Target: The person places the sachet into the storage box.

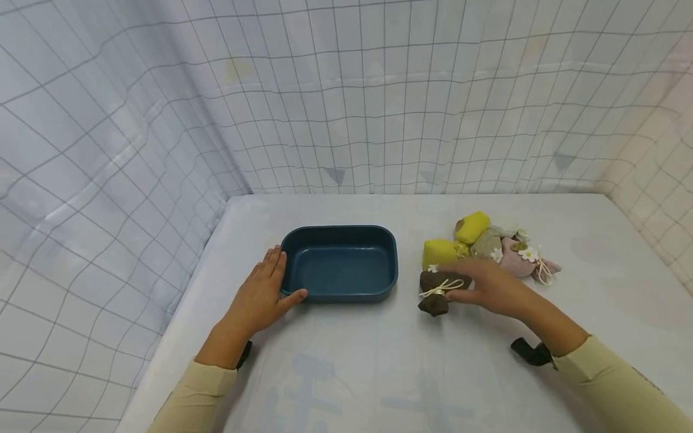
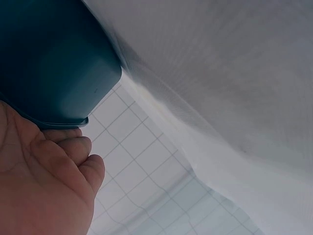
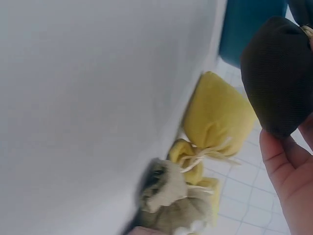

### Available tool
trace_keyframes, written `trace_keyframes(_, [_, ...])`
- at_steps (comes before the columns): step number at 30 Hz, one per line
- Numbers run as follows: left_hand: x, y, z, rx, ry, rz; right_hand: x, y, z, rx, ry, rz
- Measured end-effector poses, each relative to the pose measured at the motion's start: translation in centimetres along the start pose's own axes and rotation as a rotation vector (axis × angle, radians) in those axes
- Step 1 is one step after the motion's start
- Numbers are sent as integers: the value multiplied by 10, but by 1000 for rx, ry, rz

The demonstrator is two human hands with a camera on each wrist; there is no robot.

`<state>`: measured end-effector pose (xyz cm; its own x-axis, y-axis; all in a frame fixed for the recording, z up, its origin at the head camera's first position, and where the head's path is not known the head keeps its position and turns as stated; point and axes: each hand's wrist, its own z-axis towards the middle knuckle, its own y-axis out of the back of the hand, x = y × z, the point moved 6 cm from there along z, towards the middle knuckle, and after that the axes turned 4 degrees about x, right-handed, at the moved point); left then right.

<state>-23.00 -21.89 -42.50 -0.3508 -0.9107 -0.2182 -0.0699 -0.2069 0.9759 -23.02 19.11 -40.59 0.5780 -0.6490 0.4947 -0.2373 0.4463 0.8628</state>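
Table [image 1: 379, 373] with pale cover carries everything, gridded curtain [image 1: 108, 150] behind and to both sides of the hands. Blue tray [image 1: 340, 262] sits empty, just right of the left hand [image 1: 258, 299]; that hand lies flat with fingers spread, fingertips along the tray's left wall, thumb against its near corner, steadying rather than gripping. Right of the tray, well apart from the left hand, is a cluster of small tied sachets: two yellow [image 1: 472, 227], a grey-green [image 1: 486, 243], a pink [image 1: 517, 260] with flower trim, all just beyond the right hand [image 1: 495, 287]. Brown sachet [image 1: 435, 291] lies nearest the tray; the right hand pinches it at its tied neck, thumb under, fingers over, the bag not visibly off the table. Judged step: picking the first sachet, tray braced to receive it. Next move likely calls for a lift clear of the tray's rim, travel left, release over the tray's floor; pinch on the neck looks light, so the bag may swing.
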Motion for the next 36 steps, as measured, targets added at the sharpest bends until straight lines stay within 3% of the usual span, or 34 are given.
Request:
trace_keyframes(5, [0, -1, 0, -3, -2, 1, 7, 10, 8, -21, 18, -56])
trace_keyframes(14, [0, 1, 0, -3, -6, -3, 29, 29, 28, -43, 95, -45])
trace_keyframes(22, [1, 0, 0, -1, 4, 2, 48, 45, 51, -5, 158, -5])
trace_keyframes(29, [0, 0, -1, 0, 7, -1, 64, 56, 72, -9, 268, 8])
trace_keyframes(36, [0, 0, -1, -6, 7, 1, 74, 61, 97, 26, 285, -5])
